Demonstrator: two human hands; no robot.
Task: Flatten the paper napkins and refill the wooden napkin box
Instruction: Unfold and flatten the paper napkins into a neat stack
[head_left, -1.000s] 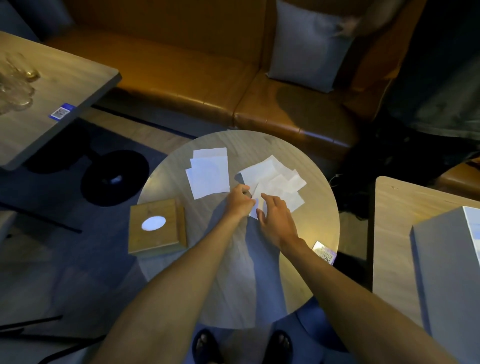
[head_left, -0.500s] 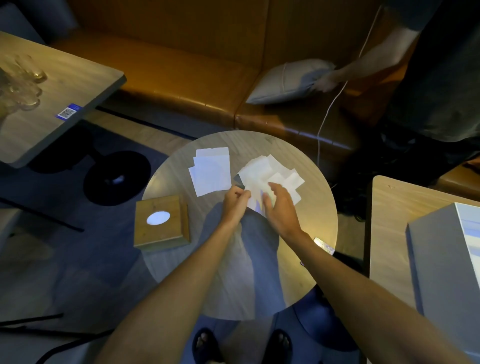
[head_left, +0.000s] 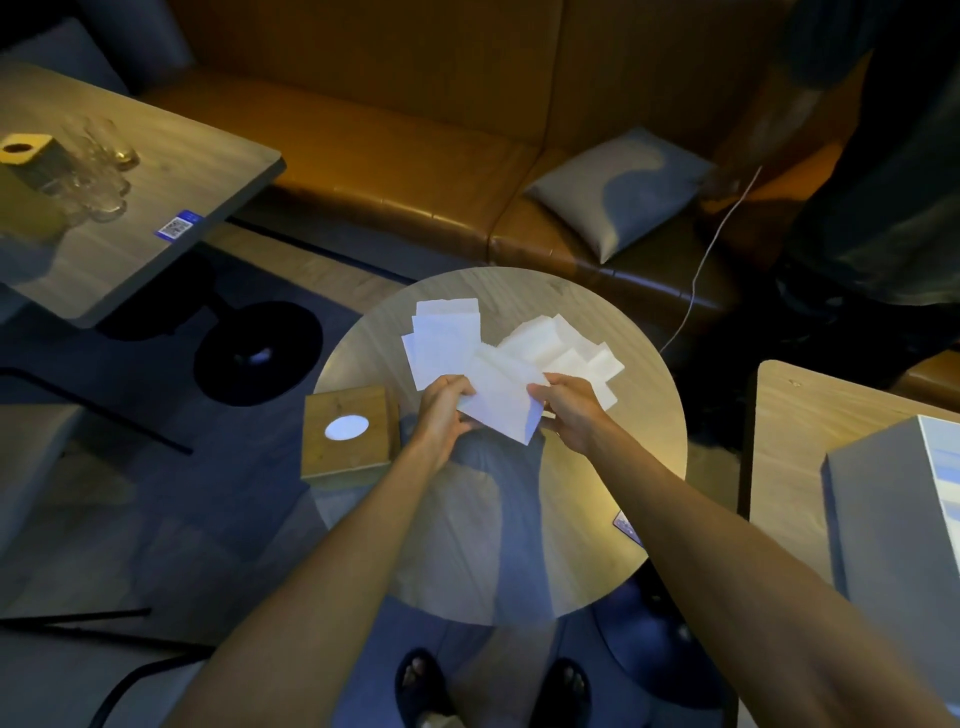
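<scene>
Holding one napkin (head_left: 501, 402) between both hands — left hand (head_left: 444, 410) curled round its left edge, right hand (head_left: 569, 410) pinching the right corner, long axis hand to hand. Flat stack (head_left: 441, 345) lies just beyond the left fingers; wooden napkin box (head_left: 350, 434) left of them — left hand nearer.

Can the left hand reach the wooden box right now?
Probably yes. The box sits close to the left of the left hand, nothing between them. But that hand and the right hand both grip a napkin, so it must let go first.
</scene>
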